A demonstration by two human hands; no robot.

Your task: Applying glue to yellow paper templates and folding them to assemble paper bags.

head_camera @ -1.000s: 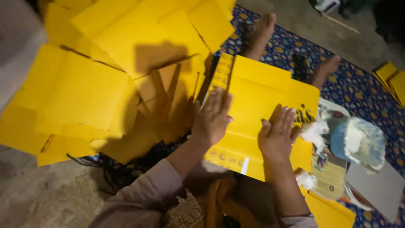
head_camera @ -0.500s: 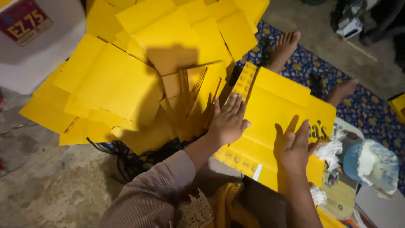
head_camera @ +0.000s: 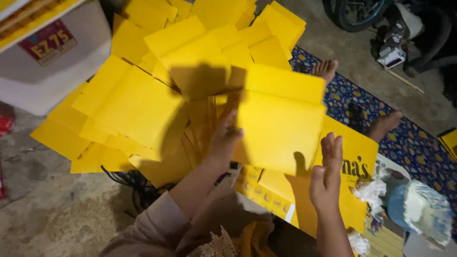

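The left hand (head_camera: 223, 140) grips the left edge of a folded yellow envelope (head_camera: 281, 126) and holds it lifted and tilted above the flat yellow sheet (head_camera: 354, 152) lying below. The right hand (head_camera: 326, 178) is open, fingers together and upright, just beside the envelope's lower right corner; I cannot tell whether it touches. Left of the left hand spreads a heap of yellow envelopes (head_camera: 138, 102). Right of the right hand sits a blue bowl (head_camera: 416, 209) smeared with white paste.

matt yellow paper envelope (head_camera: 281, 128); smooth white plastic box (head_camera: 52, 66); patterned woven cloth mat (head_camera: 414, 143); rough concrete floor (head_camera: 47, 214).
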